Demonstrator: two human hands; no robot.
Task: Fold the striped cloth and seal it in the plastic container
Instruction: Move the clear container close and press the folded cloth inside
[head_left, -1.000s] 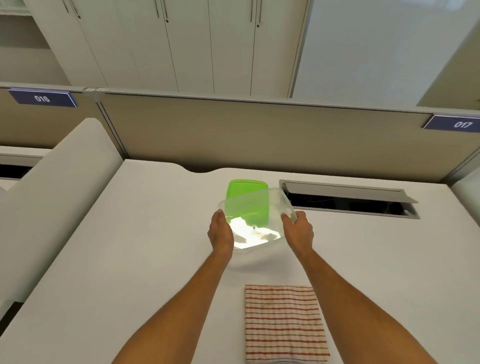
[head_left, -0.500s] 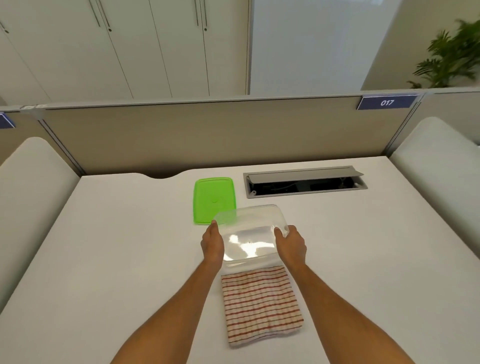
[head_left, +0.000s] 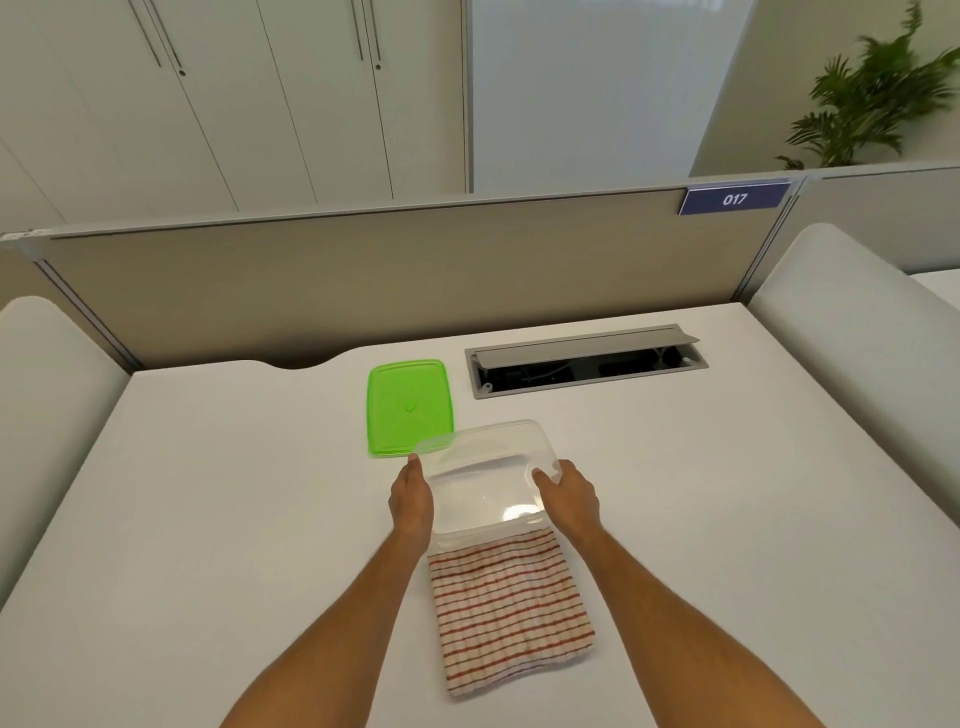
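Note:
The clear plastic container (head_left: 485, 480) sits between my hands on the white desk, its near edge touching or overlapping the far edge of the cloth. My left hand (head_left: 411, 501) grips its left side and my right hand (head_left: 567, 496) grips its right side. The striped cloth (head_left: 509, 608), white with red stripes, lies folded into a rectangle just in front of me, between my forearms. The green lid (head_left: 409, 406) lies flat on the desk beyond the container, to the left. The container looks empty.
An open grey cable hatch (head_left: 587, 361) is set into the desk at the back right. A beige partition (head_left: 395, 275) with a sign 017 closes off the far edge. White padded side panels stand left and right of the desk.
Both hands have brought the container down and toward me, off from above the lid to the far edge of the cloth. The view has shifted right.

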